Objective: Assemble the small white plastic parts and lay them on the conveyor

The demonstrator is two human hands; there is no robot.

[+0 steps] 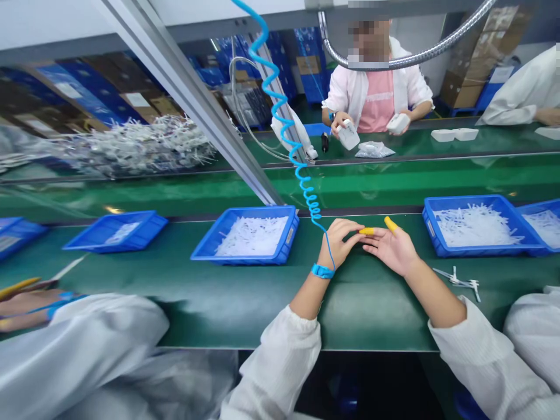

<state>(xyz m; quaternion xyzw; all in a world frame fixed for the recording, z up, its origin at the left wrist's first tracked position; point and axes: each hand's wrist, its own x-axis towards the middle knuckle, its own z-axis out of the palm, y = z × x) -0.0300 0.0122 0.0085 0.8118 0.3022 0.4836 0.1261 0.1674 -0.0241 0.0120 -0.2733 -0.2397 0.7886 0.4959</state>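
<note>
My left hand (340, 240), with a blue wrist strap (322, 270) on a coiled blue cord (282, 111), has its thumb and fingers closed at the tip of a yellow finger cot (366, 231). That cot sits on a finger of my right hand (396, 251). My right hand is turned palm up with its fingers stretched apart, and a second yellow finger cot (391, 224) covers its raised thumb. No part shows in its palm. Both hands are above the green work surface (367, 309). A few loose white plastic pieces (459, 281) lie to the right of my right forearm.
Blue trays of small white pieces stand left (286, 233) and right (431, 236) of my hands, with more farther out. A slanted metal post (196, 99) rises behind. Across the belt, a person (376, 93) holds white housings. A co-worker's hand (26, 309) is at far left.
</note>
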